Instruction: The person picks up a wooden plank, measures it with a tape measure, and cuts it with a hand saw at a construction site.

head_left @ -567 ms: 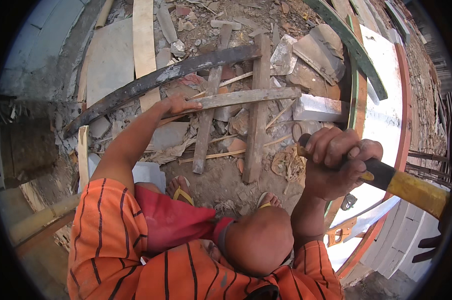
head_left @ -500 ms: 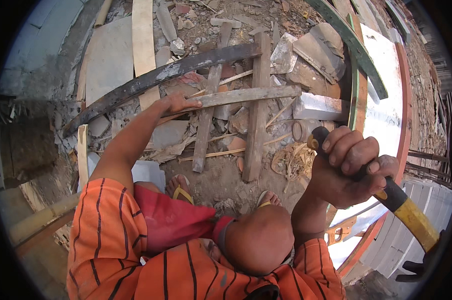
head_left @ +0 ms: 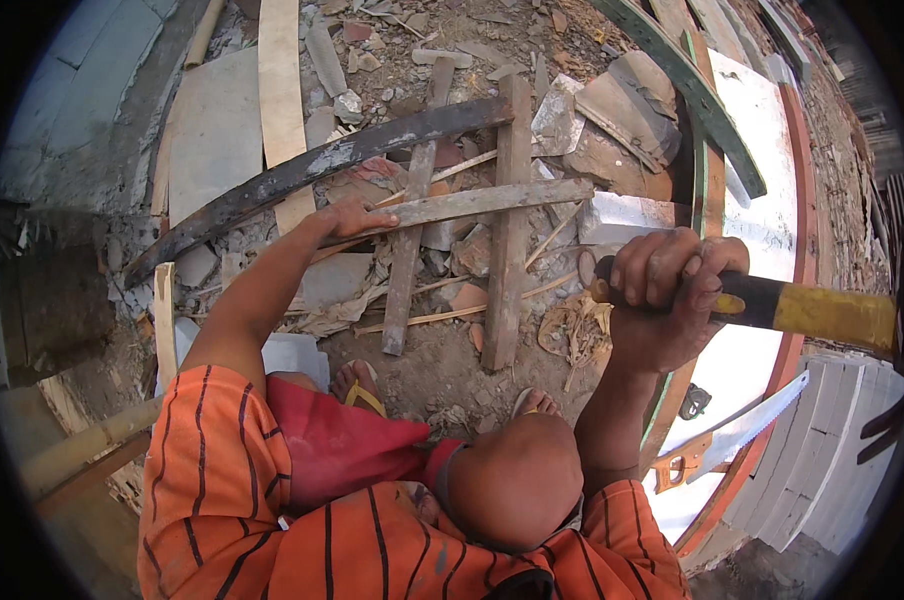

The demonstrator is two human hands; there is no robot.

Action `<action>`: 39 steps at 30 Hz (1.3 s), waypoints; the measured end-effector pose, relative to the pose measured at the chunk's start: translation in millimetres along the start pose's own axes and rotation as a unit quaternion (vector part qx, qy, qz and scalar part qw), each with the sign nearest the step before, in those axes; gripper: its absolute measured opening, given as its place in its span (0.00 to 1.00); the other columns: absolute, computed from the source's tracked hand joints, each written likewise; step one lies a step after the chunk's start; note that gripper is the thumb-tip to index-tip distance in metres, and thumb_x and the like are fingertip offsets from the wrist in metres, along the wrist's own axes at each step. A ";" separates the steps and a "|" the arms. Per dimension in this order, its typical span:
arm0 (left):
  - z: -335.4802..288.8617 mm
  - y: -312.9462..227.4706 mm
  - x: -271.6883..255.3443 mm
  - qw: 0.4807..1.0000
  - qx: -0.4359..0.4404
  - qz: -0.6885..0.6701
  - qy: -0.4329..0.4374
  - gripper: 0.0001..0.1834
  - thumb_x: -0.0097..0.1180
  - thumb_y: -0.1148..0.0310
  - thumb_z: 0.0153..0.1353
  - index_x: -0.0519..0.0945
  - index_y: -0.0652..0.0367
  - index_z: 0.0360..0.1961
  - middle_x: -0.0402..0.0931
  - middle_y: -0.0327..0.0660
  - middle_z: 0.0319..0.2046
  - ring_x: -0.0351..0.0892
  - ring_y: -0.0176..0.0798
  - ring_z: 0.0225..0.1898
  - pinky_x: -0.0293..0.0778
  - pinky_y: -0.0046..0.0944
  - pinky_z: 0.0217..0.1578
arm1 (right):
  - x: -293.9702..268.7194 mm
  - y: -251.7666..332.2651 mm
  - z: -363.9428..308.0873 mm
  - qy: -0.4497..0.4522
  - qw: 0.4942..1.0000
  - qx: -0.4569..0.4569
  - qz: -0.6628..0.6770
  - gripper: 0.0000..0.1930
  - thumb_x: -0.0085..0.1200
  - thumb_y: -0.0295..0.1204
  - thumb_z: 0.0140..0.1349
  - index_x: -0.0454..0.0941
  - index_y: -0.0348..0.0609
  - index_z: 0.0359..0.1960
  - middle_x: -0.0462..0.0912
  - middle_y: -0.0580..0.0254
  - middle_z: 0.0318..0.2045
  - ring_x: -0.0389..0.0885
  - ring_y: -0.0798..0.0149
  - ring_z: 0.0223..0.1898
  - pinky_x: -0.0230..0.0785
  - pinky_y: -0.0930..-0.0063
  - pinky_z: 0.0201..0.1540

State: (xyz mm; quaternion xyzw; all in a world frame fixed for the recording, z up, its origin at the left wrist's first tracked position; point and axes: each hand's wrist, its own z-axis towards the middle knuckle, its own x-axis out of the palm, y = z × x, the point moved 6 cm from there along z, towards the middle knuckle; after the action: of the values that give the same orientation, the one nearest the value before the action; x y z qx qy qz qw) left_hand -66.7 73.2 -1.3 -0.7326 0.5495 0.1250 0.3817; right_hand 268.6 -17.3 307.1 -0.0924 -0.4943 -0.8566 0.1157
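My left hand (head_left: 350, 217) is closed on the left end of a short weathered wooden strip (head_left: 492, 201). That strip lies across two upright-running wooden pieces, a thin batten (head_left: 410, 260) and a thicker one (head_left: 508, 285), both on the ground. On the right, my right hand (head_left: 677, 275) is raised, wrapped round the black grip of a hammer (head_left: 837, 318) with a yellow shaft. The handle runs level toward the right rim, where the dark head and its claw are partly lost in shadow. A long dark curved beam (head_left: 322, 160) rests beyond the strip, its right end against the thicker piece.
A handsaw (head_left: 732, 430) with a wooden handle lies on a white panel (head_left: 762, 360) at right. A green beam (head_left: 707, 105) crosses the panel's far end. Rubble and broken slabs (head_left: 622, 120) cover the far ground. My sandalled feet (head_left: 360, 385) are close to the wooden pieces.
The hammer has swung from slanting down to the right to nearly level, its head rising. My right hand has moved slightly left and turned. My left hand keeps its hold on the strip.
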 end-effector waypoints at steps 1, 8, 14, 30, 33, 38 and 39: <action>3.0 2.4 2.5 1.000 0.006 -0.006 0.008 0.56 0.48 0.22 0.43 0.76 0.69 0.52 0.74 0.61 0.51 0.74 0.57 0.54 0.67 0.49 0.56 | 3.8 23.1 15.4 0.013 0.993 -0.116 0.034 0.11 0.45 0.39 0.68 0.60 0.49 0.32 0.62 0.71 0.18 0.61 0.73 0.18 0.60 0.74 0.27; 17.8 -12.3 4.6 1.000 0.020 0.015 0.009 0.58 0.47 0.21 0.42 0.74 0.68 0.55 0.69 0.61 0.57 0.68 0.59 0.59 0.63 0.50 0.60 | -67.1 -221.6 -188.0 0.078 0.806 0.501 -0.306 0.18 0.55 0.41 0.62 0.74 0.36 0.40 0.68 0.70 0.23 0.64 0.71 0.28 0.61 0.75 0.34; 16.2 11.4 5.3 1.000 -0.016 0.014 0.006 0.56 0.49 0.22 0.42 0.74 0.65 0.56 0.71 0.60 0.55 0.69 0.57 0.59 0.62 0.49 0.61 | -17.7 -110.4 -79.3 0.012 0.935 0.292 -0.200 0.14 0.56 0.39 0.61 0.71 0.39 0.34 0.70 0.69 0.22 0.67 0.74 0.25 0.61 0.77 0.29; -21.3 -29.2 -3.2 0.992 0.021 0.083 -0.096 0.46 0.56 0.29 0.46 0.79 0.63 0.49 0.79 0.55 0.45 0.77 0.53 0.50 0.70 0.48 0.49 | -65.8 -194.4 -262.6 -0.018 0.830 0.520 -0.201 0.14 0.54 0.37 0.63 0.75 0.37 0.40 0.73 0.69 0.25 0.69 0.71 0.27 0.64 0.73 0.33; -46.0 -39.1 4.3 0.959 0.043 0.187 -0.208 0.46 0.66 0.36 0.40 0.73 0.57 0.56 0.76 0.50 0.45 0.76 0.51 0.50 0.68 0.49 0.52 | -84.9 -166.3 -243.6 -0.084 0.838 0.506 -0.189 0.13 0.54 0.37 0.64 0.73 0.40 0.40 0.70 0.73 0.21 0.67 0.76 0.21 0.60 0.78 0.24; -42.1 -54.1 9.4 0.930 0.085 0.291 -0.208 0.46 0.70 0.41 0.37 0.70 0.48 0.58 0.71 0.46 0.48 0.71 0.50 0.54 0.65 0.50 0.56 | -109.0 -97.4 -169.0 -0.204 0.902 0.356 -0.135 0.15 0.53 0.38 0.65 0.68 0.42 0.45 0.67 0.73 0.19 0.62 0.78 0.16 0.56 0.80 0.18; -39.3 -52.4 11.0 0.929 0.088 0.301 -0.194 0.45 0.70 0.42 0.38 0.70 0.47 0.58 0.71 0.45 0.49 0.70 0.50 0.54 0.64 0.50 0.56 | -111.3 -77.5 -151.3 -0.229 0.924 0.276 -0.132 0.14 0.52 0.37 0.65 0.67 0.42 0.44 0.66 0.72 0.19 0.62 0.77 0.16 0.57 0.80 0.19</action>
State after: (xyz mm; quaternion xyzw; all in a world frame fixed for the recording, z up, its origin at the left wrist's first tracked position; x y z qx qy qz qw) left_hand -24.8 43.5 40.8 -0.4575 0.6680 0.3251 0.4886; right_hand 346.0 -99.1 138.0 -0.1843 -0.7319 -0.6492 -0.0941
